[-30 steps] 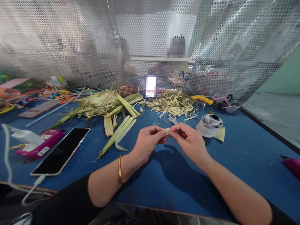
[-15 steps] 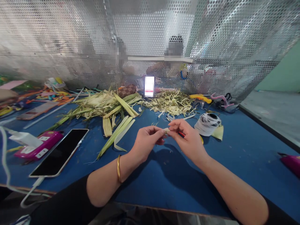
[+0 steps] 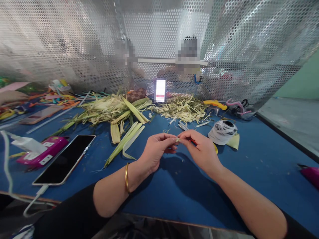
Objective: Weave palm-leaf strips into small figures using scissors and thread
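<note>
My left hand [image 3: 157,151] and my right hand [image 3: 200,151] meet above the blue table [image 3: 179,192]. Both pinch a small pale leaf strip [image 3: 177,139] between thumb and fingertips. A red-handled thing [image 3: 192,142] shows just behind my right hand; whether the hand holds it is unclear. A gold bangle [image 3: 127,177] sits on my left wrist. Long green and pale leaves [image 3: 117,113] lie in a heap beyond my left hand. A spool of white thread [image 3: 222,132] stands just right of my right hand.
A black phone [image 3: 66,159] on a cable and a pink case [image 3: 41,153] lie at the left. Shredded leaf scraps [image 3: 183,111], a lit phone [image 3: 160,90] and pink scissors [image 3: 239,108] lie by the perforated metal screen [image 3: 74,49]. People sit behind it.
My fingertips have worked the leaf strip slightly; less of it shows between them. Both hands stay in the same place over the table.
</note>
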### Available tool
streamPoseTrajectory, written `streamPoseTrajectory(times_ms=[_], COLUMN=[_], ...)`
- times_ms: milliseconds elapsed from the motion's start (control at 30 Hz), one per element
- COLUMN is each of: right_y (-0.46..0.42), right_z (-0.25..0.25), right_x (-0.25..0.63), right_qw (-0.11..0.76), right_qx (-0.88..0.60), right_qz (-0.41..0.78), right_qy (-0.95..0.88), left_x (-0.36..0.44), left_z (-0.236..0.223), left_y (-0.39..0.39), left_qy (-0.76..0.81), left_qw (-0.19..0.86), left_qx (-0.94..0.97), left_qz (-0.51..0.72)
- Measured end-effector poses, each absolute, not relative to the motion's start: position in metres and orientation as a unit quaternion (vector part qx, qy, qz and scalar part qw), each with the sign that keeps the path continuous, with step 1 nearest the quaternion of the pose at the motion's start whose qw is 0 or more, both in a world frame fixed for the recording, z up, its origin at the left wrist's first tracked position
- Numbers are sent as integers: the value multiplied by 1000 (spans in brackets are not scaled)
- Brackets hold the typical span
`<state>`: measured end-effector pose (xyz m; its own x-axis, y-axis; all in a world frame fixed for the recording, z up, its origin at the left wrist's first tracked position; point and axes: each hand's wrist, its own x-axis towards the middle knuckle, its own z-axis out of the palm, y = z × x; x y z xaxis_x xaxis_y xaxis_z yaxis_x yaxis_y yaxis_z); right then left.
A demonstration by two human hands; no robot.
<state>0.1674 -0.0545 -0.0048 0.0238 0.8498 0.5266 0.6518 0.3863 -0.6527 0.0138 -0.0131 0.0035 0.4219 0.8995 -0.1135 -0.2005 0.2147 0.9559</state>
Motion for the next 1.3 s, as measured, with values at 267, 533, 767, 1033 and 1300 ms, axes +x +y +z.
streamPoseTrajectory(times_ms=[267, 533, 767, 1033, 1300], right_y=[-55, -55, -54, -55, -55], right_z=[-4, -1, -3, 1, 1], right_x=[166, 164, 164, 166, 169], right_qw=[501, 548, 558, 507, 473], right_qx=[-555, -536, -534, -549, -554], right_qz=[212, 257, 234, 189, 178], right_qy=[-630, -589, -591, -637, -662], left_x=[14, 14, 15, 13, 12], left_z=[7, 5, 5, 10, 8], left_y=[-15, -16, -15, -13, -8], left_qy=[362, 361, 364, 386, 397], left_qw=[611, 546, 592, 606, 597], left_qx=[559, 620, 584, 589, 622], left_qz=[428, 432, 420, 371, 315])
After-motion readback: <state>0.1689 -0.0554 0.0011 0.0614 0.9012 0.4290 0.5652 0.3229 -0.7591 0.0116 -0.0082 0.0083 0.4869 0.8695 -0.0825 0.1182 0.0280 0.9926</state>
